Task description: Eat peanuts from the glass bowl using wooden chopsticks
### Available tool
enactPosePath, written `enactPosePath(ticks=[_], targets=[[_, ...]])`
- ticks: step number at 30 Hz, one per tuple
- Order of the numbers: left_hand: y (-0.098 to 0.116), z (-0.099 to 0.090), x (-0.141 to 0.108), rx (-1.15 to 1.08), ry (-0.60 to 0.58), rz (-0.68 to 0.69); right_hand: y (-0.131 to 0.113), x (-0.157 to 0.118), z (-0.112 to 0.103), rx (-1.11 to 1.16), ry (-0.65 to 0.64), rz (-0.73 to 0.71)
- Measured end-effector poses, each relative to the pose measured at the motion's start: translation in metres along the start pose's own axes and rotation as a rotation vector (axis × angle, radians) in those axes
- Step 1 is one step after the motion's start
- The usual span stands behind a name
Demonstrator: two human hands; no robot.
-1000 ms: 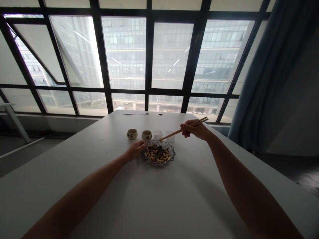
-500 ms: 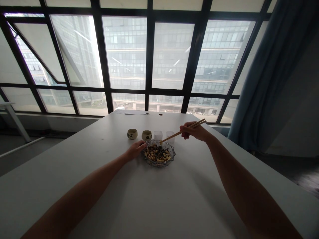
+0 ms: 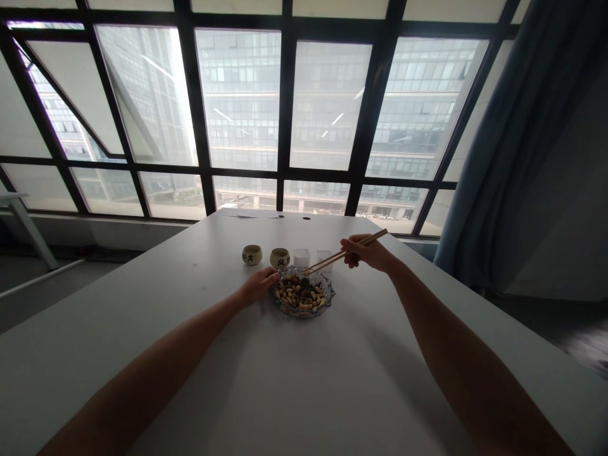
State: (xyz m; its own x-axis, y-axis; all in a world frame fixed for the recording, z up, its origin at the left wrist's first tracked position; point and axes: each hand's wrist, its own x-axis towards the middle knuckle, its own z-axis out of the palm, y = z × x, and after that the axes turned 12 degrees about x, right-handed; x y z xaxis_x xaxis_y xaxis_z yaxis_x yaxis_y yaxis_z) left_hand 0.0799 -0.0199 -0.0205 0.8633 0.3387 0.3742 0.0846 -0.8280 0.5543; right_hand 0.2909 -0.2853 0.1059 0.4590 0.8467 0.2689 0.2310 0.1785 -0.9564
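A clear glass bowl (image 3: 329, 305) with a scalloped rim stands on the white table, filled with peanuts (image 3: 308, 303) and dark seeds or nuts. My left hand (image 3: 259, 285) grips the bowl's left rim, thumb on top. In my right hand (image 3: 365, 252) is a pair of wooden chopsticks (image 3: 327, 261), slanting down to the left. Their tips are over the back of the bowl and appear to pinch a small pale piece, too small to name for certain.
Behind the bowl stand two cream cups, one on the left (image 3: 252, 255) and one nearer the middle (image 3: 280, 257), both with dark characters. Beside them are two clear small cups (image 3: 301, 257). Paper (image 3: 249, 213) lies at the table's (image 3: 294, 392) far end, before large windows.
The chopsticks have shifted slightly left and their tips a little lower, with the two sticks now seen apart along their length. My left hand keeps its place on the bowl.
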Motion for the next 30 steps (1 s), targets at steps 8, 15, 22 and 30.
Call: enactPosePath(ticks=[8,15,22,30], targets=[[0.0007,0.0002,-0.0005,-0.014,0.009,-0.004,0.0058,0.0024,-0.0061,0.056,0.058,0.003],[-0.0026,0.002,0.0005,-0.013,0.019,0.005,0.005,0.007,-0.005,0.151,0.125,-0.066],[-0.0026,0.0013,0.0002,-0.015,0.015,0.017,0.0047,0.008,-0.0036,0.182,0.129,-0.068],[-0.0026,0.001,0.0004,-0.02,0.01,0.011,0.0032,0.0071,-0.0037,0.151,0.11,-0.049]])
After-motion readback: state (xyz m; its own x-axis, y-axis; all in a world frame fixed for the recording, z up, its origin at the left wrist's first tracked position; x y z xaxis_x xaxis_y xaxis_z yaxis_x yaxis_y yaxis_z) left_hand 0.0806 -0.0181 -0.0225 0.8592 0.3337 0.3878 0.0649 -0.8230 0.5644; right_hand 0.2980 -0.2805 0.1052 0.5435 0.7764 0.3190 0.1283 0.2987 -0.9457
